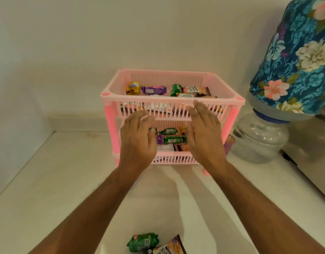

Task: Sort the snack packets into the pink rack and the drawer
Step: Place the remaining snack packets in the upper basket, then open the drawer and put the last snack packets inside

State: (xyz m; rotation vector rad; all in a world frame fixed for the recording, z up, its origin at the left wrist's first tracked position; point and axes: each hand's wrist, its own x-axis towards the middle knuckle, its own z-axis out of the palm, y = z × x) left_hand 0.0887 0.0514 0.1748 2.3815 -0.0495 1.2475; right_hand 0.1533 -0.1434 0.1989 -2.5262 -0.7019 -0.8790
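Note:
A pink two-tier rack (110, 118) stands on the white counter against the wall. Its top basket holds several packets: a yellow one (133, 87), a purple one (154, 89), a green one (175, 89) and a salted-nuts pack (192, 90). The lower basket holds green packets (173, 139) and others. My left hand (137, 139) and my right hand (204, 132) hover in front of the rack, fingers spread, holding nothing. A green packet (142, 241) and a brown snack packet (170, 248) lie on the counter near the bottom edge. No drawer is visible.
A water dispenser jar (259, 140) under a blue floral cover (301, 57) stands right of the rack. A small purple object (227, 145) sits between them. A steel appliance side (312, 158) is at the far right. The counter's left edge meets a wall.

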